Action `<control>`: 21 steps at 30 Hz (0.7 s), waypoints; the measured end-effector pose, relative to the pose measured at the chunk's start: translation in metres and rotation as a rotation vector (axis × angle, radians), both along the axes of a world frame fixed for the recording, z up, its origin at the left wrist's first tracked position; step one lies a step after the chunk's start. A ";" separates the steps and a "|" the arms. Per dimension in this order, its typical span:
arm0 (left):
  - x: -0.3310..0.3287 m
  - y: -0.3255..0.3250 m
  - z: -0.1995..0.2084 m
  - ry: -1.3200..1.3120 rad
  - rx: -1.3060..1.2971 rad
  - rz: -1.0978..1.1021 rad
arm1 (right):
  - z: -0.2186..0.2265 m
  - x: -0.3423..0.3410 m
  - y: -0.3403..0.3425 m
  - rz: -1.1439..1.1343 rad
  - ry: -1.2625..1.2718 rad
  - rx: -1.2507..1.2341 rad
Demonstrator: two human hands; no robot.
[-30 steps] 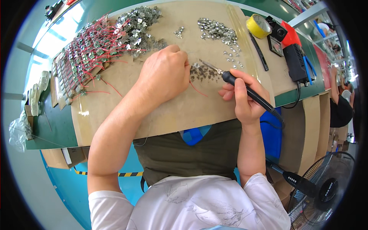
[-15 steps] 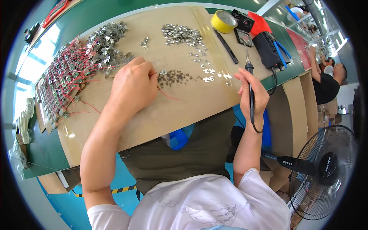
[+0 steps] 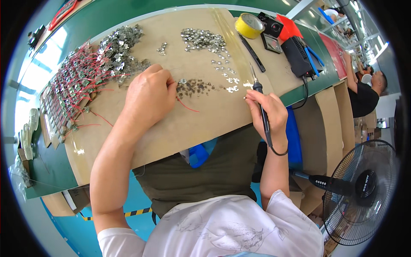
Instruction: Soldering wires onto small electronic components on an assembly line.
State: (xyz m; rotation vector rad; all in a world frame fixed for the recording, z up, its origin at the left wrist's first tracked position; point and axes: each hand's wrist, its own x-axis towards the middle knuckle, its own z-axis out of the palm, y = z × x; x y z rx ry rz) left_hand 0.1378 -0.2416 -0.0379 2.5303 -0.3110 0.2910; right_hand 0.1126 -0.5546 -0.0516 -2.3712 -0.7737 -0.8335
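Fingers of the left hand point(image 3: 147, 96) curl down onto the brown cardboard-covered tabletop point(image 3: 188, 124), pinching a thin red wire point(image 3: 187, 105) beside a small heap of tiny metal parts point(image 3: 195, 87). The right hand point(image 3: 266, 112) wraps closed around a black-handled soldering iron point(image 3: 260, 103) — its tip points away, just off the heap — near a yellow tape roll point(image 3: 249, 25).

Small grey-faced meter screen point(image 3: 270, 42) at the bench's far edge, beside the yellow tape roll point(image 3: 249, 25).
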 end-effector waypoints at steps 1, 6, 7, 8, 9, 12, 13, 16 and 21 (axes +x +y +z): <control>0.000 -0.001 0.000 0.002 0.014 -0.005 | 0.000 -0.003 0.003 0.002 -0.021 -0.023; -0.001 -0.001 0.001 -0.017 0.012 0.011 | -0.002 -0.007 0.047 0.045 -0.008 -0.023; -0.002 0.000 0.002 -0.004 0.008 0.023 | -0.002 -0.007 0.059 0.057 0.006 -0.018; -0.002 0.000 0.002 -0.003 0.009 0.023 | -0.001 -0.006 0.065 0.070 0.019 -0.013; -0.002 0.000 0.001 0.002 0.001 0.016 | -0.002 -0.004 0.066 0.071 0.020 -0.013; 0.000 0.002 0.000 0.004 0.005 0.006 | -0.003 0.007 0.065 0.125 -0.047 0.084; 0.000 0.001 0.000 0.003 0.012 -0.008 | 0.000 0.006 0.061 0.137 -0.043 0.085; -0.002 0.000 0.002 -0.021 0.031 -0.003 | 0.006 0.008 0.058 0.164 0.079 0.089; 0.000 0.001 -0.002 -0.031 0.022 0.004 | -0.005 0.026 0.064 0.236 0.015 0.057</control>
